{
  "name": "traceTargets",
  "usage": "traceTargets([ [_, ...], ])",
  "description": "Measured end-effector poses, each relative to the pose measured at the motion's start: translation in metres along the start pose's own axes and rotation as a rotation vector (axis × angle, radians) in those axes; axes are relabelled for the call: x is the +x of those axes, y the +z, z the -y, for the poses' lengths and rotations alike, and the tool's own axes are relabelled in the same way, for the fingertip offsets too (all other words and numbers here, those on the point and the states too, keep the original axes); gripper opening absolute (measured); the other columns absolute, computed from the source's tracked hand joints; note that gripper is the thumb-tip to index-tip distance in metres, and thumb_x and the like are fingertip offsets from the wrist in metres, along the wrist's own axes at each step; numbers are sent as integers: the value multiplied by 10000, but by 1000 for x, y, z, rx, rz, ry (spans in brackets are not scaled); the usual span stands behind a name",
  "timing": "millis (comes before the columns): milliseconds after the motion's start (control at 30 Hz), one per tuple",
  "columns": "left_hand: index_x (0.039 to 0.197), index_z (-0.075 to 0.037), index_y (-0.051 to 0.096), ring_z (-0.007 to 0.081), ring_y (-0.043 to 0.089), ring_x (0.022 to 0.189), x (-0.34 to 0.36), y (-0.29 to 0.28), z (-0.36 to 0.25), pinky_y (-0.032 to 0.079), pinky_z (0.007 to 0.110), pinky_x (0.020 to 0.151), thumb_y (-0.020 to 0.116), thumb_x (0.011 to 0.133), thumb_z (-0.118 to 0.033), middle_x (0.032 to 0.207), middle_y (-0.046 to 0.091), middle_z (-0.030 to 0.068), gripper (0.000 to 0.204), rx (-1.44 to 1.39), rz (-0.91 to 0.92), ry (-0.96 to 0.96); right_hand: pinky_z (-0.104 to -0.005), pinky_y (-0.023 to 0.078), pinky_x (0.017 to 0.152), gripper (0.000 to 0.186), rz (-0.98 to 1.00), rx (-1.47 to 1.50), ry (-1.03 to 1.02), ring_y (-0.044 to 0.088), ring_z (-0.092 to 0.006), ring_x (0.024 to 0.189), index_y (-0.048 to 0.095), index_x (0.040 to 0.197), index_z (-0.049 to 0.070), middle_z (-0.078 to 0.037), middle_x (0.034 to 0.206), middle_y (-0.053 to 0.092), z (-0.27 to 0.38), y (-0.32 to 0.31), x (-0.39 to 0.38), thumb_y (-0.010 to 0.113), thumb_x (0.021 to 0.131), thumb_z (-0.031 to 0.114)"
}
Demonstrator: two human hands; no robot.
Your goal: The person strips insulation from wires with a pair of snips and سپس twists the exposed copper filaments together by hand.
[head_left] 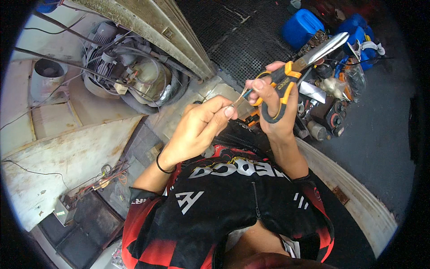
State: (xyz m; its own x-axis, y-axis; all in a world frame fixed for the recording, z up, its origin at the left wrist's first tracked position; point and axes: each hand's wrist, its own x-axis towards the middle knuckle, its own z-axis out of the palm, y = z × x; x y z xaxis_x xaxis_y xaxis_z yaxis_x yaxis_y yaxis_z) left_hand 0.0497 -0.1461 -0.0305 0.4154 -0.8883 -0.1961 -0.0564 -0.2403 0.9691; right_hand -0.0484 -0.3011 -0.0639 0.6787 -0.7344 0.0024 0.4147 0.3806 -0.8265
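The left hand (199,122) had its fingers curled, thumb and forefinger pressed together on one end of some thin wires (242,96). The wires ran between the two hands, in front of the chest, brownish toward the left and with a bluish length toward the right. The right hand (290,111) was closed around a pair of yellow-and-black scissors (292,74), its thumb and fingertips near the wires' other end; whether it pinched them too, I cannot tell. The scissors' blades pointed to the far right, away from the wires.

A dark band (162,165) circled the left wrist. To the far left, motors (106,65) sat among tangled hoses, with a pale cylinder (47,83) farther left. To the far right stood a blue jug (303,28), with a dark mat (239,51) to its left.
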Motion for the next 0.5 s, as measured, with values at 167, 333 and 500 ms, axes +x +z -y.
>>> traceTargets([
  [167, 955, 15, 591, 33, 358, 554, -18, -34, -1, 291, 209, 529, 460, 1024, -202, 614, 436, -37, 262, -190, -73, -128, -263, 507, 596, 339, -288, 40, -172, 589, -129, 662, 471, 1148, 55, -143, 907, 651, 15, -54, 69, 667, 872, 64],
  [333, 1078, 12, 534, 42, 417, 598, -12, -66, -15, 315, 203, 542, 464, 1024, -179, 702, 487, -16, 211, -327, -26, -41, -241, 509, 573, 311, -185, -358, -149, 639, -131, 705, 520, 1100, 33, -117, 886, 683, -14, -63, 88, 712, 858, 72],
  [500, 1104, 7, 465, 57, 471, 582, -17, -92, -14, 366, 198, 557, 488, 1006, -137, 707, 550, 15, 176, -383, -98, 17, -235, 517, 572, 342, -188, -552, -101, 683, -168, 865, 508, 1134, 5, -173, 1076, 685, -62, -56, 105, 707, 862, 62],
])
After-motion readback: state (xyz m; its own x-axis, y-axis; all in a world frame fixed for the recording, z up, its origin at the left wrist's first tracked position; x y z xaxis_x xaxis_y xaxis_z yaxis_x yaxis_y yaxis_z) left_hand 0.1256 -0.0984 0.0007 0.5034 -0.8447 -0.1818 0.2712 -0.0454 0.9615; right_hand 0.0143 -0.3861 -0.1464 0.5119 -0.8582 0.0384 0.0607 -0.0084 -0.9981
